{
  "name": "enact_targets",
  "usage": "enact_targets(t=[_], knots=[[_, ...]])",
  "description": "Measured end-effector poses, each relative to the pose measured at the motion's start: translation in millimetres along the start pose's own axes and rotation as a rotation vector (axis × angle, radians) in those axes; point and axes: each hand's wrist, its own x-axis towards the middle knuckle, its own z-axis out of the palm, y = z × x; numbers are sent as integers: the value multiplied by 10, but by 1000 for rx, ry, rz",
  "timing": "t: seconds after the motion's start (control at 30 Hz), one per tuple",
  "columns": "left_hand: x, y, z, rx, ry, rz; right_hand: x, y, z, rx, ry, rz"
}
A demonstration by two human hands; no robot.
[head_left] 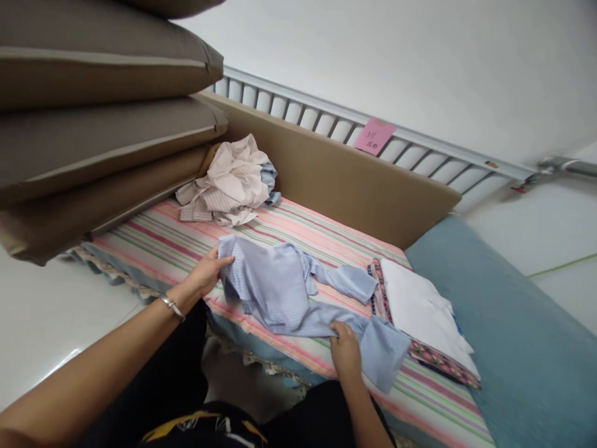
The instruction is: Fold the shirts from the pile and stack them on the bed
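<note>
A light blue striped shirt point(280, 292) lies partly spread on the striped bedsheet point(168, 239), its sleeves stretched to the right. My left hand point(211, 269) grips the shirt's left end and lifts it a little, thumb on top of the cloth. Farther right, my right hand point(345, 348) is closed on the shirt's near edge, with some of its fingers hidden. Just beyond the sleeve ends sits a stack of folded clothes, with a white garment point(415, 295) on top and a flowered one point(448, 364) below.
Crumpled pale striped clothing point(233, 180) is heaped at the back left, beside stacked brown cushions point(107, 130). A brown board point(336, 174) and a metal rail point(298, 112) with a pink note point(374, 135) run along the back. Blue fabric point(513, 323) covers the right side.
</note>
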Motion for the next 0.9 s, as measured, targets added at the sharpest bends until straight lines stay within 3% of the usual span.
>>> enact_targets(t=[0.13,0.23,0.3,0.4,0.47,0.53,0.63,0.73,0.9], knots=[[78,398,96,-74,30,76,22,-153,-7,86,-9,26],[30,564,319,-122,64,90,80,-374,-124,103,45,105],[-56,549,532,-148,92,72,83,-691,-227,142,83,56],[-249,409,874,-206,51,29,-21,-1357,-279,299,55,-147],[-406,310,1071,-247,-24,2,-107,-1751,-197,382,22,-235],[-563,246,1223,-276,-76,-3,-138,-1979,-67,457,43,-209],[-731,218,1346,-297,-125,4,-58,-2016,12,594,67,-30],[-718,227,1315,-207,-178,-27,78,-1904,-173,725,-10,66],[-274,125,892,129,-59,-28,201,-1609,-580,916,-118,121]])
